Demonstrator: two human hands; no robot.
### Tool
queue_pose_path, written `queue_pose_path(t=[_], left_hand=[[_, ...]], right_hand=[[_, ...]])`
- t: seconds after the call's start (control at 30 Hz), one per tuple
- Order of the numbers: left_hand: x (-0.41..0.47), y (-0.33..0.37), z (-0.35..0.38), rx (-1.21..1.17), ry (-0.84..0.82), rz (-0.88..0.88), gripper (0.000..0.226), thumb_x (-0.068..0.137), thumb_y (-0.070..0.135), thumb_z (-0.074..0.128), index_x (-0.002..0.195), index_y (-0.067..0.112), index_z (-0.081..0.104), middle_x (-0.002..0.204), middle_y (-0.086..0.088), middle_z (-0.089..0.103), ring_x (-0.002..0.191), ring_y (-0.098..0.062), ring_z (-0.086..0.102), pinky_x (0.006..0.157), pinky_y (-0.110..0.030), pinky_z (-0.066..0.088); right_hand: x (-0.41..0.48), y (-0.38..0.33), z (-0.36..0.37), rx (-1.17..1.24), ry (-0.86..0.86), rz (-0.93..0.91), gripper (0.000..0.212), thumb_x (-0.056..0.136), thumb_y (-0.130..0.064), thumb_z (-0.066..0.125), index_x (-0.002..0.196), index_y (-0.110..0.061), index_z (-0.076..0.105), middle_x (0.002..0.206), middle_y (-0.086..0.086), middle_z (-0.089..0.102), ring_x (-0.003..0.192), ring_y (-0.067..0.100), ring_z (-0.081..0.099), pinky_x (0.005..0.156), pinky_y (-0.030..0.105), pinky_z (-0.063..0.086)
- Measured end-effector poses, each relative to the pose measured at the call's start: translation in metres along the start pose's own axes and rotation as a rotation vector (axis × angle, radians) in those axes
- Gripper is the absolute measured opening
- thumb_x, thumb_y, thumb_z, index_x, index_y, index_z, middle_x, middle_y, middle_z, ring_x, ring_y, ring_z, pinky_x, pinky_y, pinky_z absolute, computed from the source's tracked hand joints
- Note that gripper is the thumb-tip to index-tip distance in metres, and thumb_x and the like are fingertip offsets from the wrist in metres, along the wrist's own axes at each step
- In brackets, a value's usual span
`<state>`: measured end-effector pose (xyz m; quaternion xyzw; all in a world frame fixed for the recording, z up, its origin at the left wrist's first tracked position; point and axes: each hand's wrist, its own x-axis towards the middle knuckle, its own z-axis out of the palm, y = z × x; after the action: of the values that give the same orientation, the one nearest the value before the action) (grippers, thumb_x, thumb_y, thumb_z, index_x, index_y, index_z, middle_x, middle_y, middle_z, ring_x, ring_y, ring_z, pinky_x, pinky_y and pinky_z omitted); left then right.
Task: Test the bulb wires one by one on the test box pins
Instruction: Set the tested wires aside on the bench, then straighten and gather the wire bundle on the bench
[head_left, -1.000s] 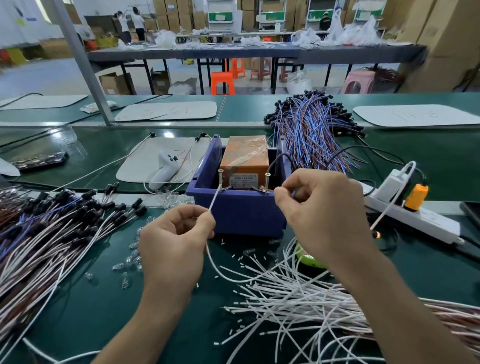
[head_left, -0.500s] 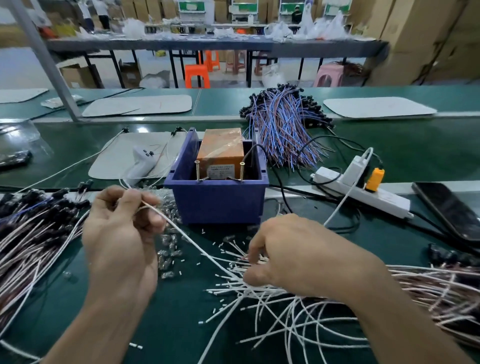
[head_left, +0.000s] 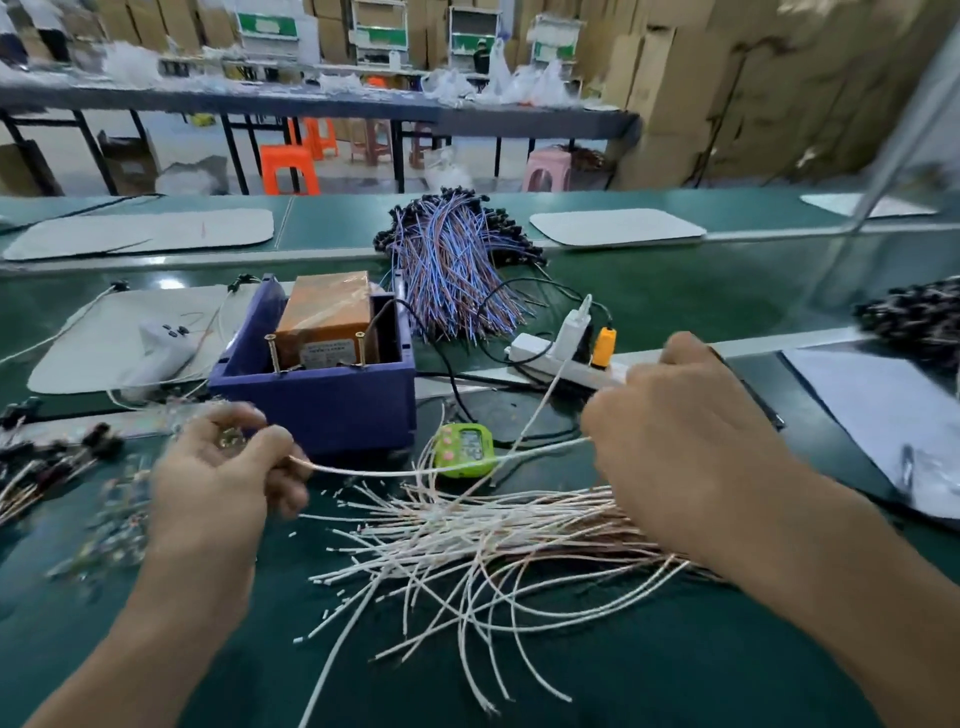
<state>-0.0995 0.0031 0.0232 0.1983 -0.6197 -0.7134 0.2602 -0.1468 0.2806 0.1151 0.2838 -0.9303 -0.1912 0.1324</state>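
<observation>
A single white wire (head_left: 363, 472) stretches between the hands, just in front of the blue test box (head_left: 322, 405) and above the loose wire pile (head_left: 467, 540) — the left hand (head_left: 223, 483) pinches one end, and the right hand (head_left: 685, 457) is curled round the other. Its long axis runs nearly level, left to right, sagging slightly. The box holds an orange unit (head_left: 327, 317) and two upright pins (head_left: 271, 354) — both apart from the wire.

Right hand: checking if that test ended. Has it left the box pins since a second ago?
Yes. The right hand moved right and nearer, off the pins of the box, and pinches a wire with the left hand.
</observation>
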Motion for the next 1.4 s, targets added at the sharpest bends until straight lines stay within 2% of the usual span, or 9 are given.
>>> queue_pose_path(t=[0.17, 0.37, 0.53, 0.63, 0.77, 0.87, 1.07, 1.2, 1.4], left_hand=[[-0.022, -0.020, 0.031, 0.382, -0.313, -0.072, 0.028, 0.097, 0.003, 0.065, 0.082, 0.027, 0.066, 0.062, -0.009, 0.070, 0.043, -0.019, 0.058, 0.043, -0.030, 0.049], [-0.035, -0.015, 0.053, 1.344, -0.311, 0.434, 0.013, 0.088, 0.047, 0.070, 0.076, 0.048, 0.063, 0.062, 0.020, 0.062, 0.060, -0.008, 0.058, 0.053, -0.026, 0.038], [-0.047, -0.006, 0.072, 1.055, -0.525, 0.746, 0.031, 0.071, 0.057, 0.076, 0.100, 0.046, 0.074, 0.084, 0.029, 0.064, 0.080, 0.005, 0.057, 0.068, -0.024, 0.048], [-0.050, -0.017, 0.089, 1.092, -0.981, 0.517, 0.102, 0.059, 0.081, 0.064, 0.150, 0.062, 0.023, 0.157, 0.041, 0.017, 0.141, 0.015, 0.014, 0.111, -0.021, 0.019], [-0.056, -0.047, 0.116, 1.254, -1.180, 0.542, 0.132, 0.064, 0.081, 0.067, 0.156, 0.048, -0.022, 0.164, 0.026, -0.027, 0.146, 0.009, -0.029, 0.117, -0.020, -0.015], [-0.055, -0.063, 0.123, 1.195, -1.057, 0.592, 0.115, 0.078, 0.075, 0.064, 0.159, 0.045, -0.012, 0.171, 0.019, -0.003, 0.155, 0.001, -0.004, 0.123, -0.022, -0.005], [-0.048, -0.074, 0.136, 1.207, -0.872, 0.753, 0.073, 0.091, 0.066, 0.055, 0.155, 0.039, 0.031, 0.146, 0.020, 0.049, 0.133, -0.007, 0.044, 0.110, -0.029, 0.032], [-0.047, -0.079, 0.137, 1.158, -0.909, 0.666, 0.059, 0.093, 0.061, 0.056, 0.147, 0.040, 0.047, 0.124, 0.024, 0.050, 0.115, -0.004, 0.047, 0.099, -0.021, 0.035], [-0.053, -0.075, 0.138, 1.251, -0.869, 0.712, 0.053, 0.097, 0.063, 0.044, 0.144, 0.040, 0.050, 0.121, 0.020, 0.054, 0.111, -0.008, 0.050, 0.096, -0.025, 0.038]], right_hand=[[-0.024, 0.030, 0.059, -0.110, -0.159, 0.059, 0.033, 0.071, -0.008, 0.057, 0.057, -0.024, 0.032, 0.065, -0.004, 0.060, 0.071, 0.020, 0.056, 0.083, 0.041, 0.021], [-0.036, 0.022, 0.107, 0.074, -0.162, 0.070, 0.018, 0.077, -0.010, 0.054, 0.077, -0.028, 0.057, 0.081, -0.006, 0.066, 0.087, 0.021, 0.055, 0.087, 0.037, 0.025], [-0.049, 0.014, 0.126, 0.760, -0.006, 0.145, 0.038, 0.080, -0.004, 0.066, 0.105, -0.032, 0.074, 0.099, -0.015, 0.066, 0.104, 0.004, 0.054, 0.100, 0.018, 0.039], [-0.059, 0.026, 0.128, 1.051, 0.060, 0.218, 0.044, 0.072, -0.012, 0.080, 0.106, -0.041, 0.075, 0.112, -0.028, 0.065, 0.117, -0.009, 0.054, 0.103, 0.008, 0.035], [-0.068, 0.049, 0.128, 1.000, -0.197, 0.134, 0.099, 0.057, -0.046, 0.087, 0.143, -0.060, 0.042, 0.154, -0.040, 0.028, 0.146, -0.017, 0.010, 0.119, 0.013, 0.006], [-0.071, 0.057, 0.141, 0.746, -0.333, 0.052, 0.115, 0.063, -0.056, 0.087, 0.154, -0.058, 0.016, 0.161, -0.035, 0.004, 0.150, -0.010, -0.012, 0.113, 0.012, -0.022], [-0.066, 0.062, 0.160, 0.520, -0.163, 0.129, 0.081, 0.088, -0.071, 0.054, 0.158, -0.045, 0.023, 0.167, -0.019, 0.022, 0.154, 0.000, 0.007, 0.119, 0.020, -0.020], [-0.076, 0.054, 0.168, 0.413, -0.148, 0.194, 0.084, 0.085, -0.082, 0.022, 0.158, -0.042, 0.024, 0.167, -0.011, 0.027, 0.155, 0.011, 0.014, 0.127, 0.035, -0.004], [-0.079, 0.048, 0.175, 0.342, -0.043, 0.216, 0.068, 0.090, -0.071, 0.039, 0.137, -0.027, 0.057, 0.134, -0.005, 0.063, 0.132, 0.023, 0.051, 0.118, 0.040, 0.024]])
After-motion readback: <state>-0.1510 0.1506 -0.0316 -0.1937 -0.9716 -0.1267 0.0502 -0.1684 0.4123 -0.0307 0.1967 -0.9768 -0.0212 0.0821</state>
